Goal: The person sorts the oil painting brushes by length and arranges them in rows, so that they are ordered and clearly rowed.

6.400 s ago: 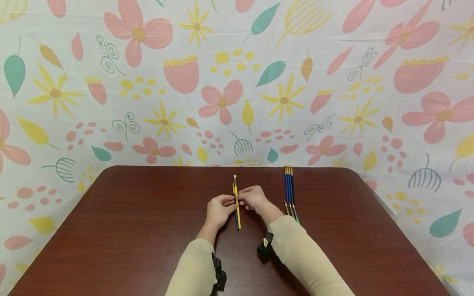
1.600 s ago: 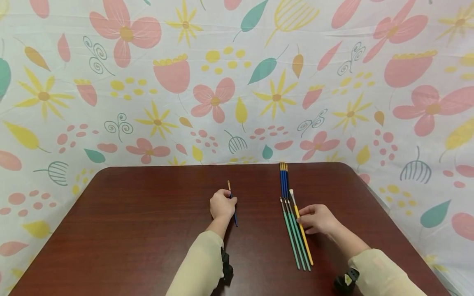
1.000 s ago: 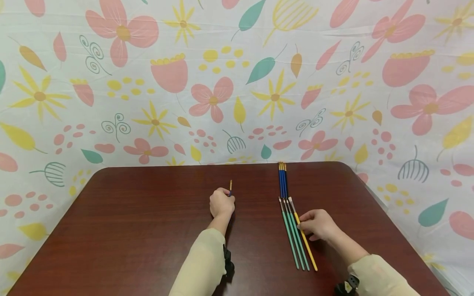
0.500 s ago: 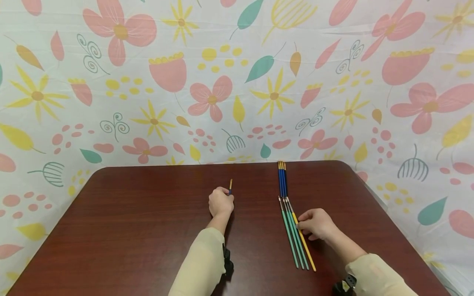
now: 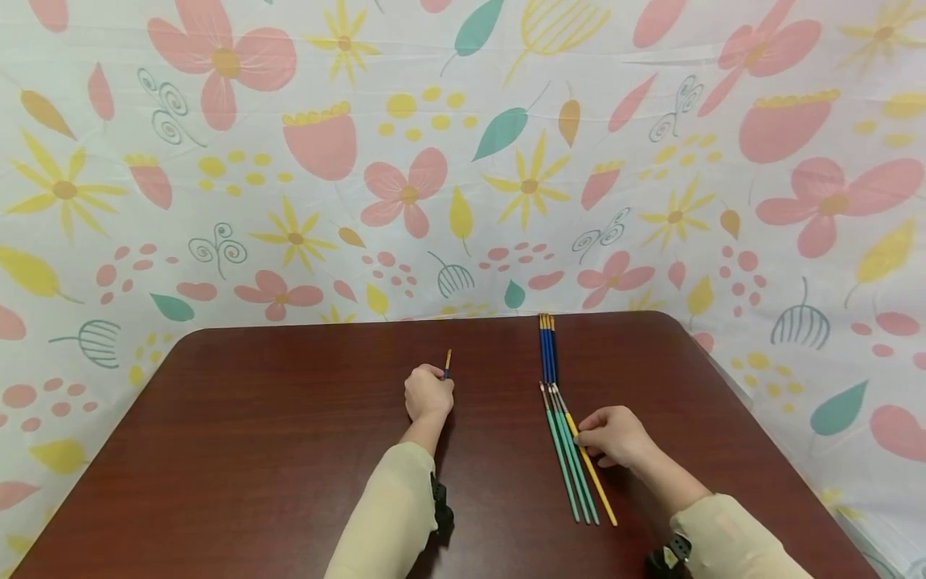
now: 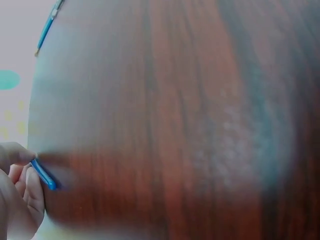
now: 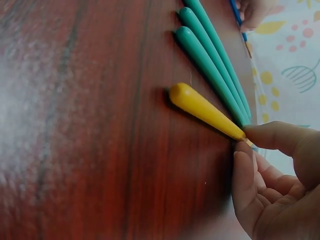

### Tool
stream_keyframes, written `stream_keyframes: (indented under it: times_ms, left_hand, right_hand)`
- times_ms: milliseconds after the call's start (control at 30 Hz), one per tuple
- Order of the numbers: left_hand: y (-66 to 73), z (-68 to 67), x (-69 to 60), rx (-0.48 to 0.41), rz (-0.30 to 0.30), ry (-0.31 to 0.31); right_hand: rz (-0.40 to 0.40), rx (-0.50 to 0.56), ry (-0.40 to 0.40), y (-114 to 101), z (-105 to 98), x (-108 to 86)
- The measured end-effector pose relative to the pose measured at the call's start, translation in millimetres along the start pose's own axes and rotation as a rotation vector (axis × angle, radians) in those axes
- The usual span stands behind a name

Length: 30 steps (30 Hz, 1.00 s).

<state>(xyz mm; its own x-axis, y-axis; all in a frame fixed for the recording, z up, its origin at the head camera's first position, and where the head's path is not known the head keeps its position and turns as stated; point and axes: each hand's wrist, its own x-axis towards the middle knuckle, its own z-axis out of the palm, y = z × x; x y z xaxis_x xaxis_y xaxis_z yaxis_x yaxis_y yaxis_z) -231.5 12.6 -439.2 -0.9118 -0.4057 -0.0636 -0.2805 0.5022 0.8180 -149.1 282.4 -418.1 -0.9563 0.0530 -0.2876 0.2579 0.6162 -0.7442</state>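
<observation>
My left hand (image 5: 429, 392) is near the middle of the table and pinches a blue paintbrush (image 5: 448, 362). Only the brush's tip end shows past the fingers from above; in the left wrist view, its blue handle end (image 6: 45, 176) pokes out below the thumb. On the right, my right hand (image 5: 615, 437) pinches a yellow paintbrush (image 5: 599, 489) between thumb and fingers. That brush lies slanted beside several green paintbrushes (image 5: 564, 450), its bristle end close to theirs and its handle end angled away. The right wrist view shows the rounded yellow handle end (image 7: 192, 102) apart from the green ones.
Several blue paintbrushes (image 5: 547, 350) lie side by side at the table's back edge, just beyond the green brushes' bristles. The dark wooden table (image 5: 275, 450) meets a flower-printed cloth (image 5: 405, 193) behind it.
The yellow paintbrush has gone from the middle of the table to the green brushes' right side, then drawn closer to them at its bristle end. My left hand still holds the blue paintbrush.
</observation>
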Motion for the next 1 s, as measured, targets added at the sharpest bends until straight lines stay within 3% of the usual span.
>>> stream_keyframes:
  times_ms: [233,567,767,1000]
  left_hand:
    - [6.4,-1.5,-1.5,-0.036,-0.041,-0.026]
    - [13.7,5.7,1.7,-0.092,-0.041,-0.064]
    - [20.1,16.4,4.7,-0.127,-0.022,-0.097]
    - [37.1,37.0,3.8,-0.193,0.000,-0.149]
  right_hand:
    - [0.010,0.011,0.009,3.9,-0.6,0.0]
    - [0.010,0.062,0.010,7.0,0.5,0.4]
    - [-0.010,0.076,0.018,6.1,2.5,-1.2]
    - [0.000,0.085,0.023,10.7,1.8,-2.8]
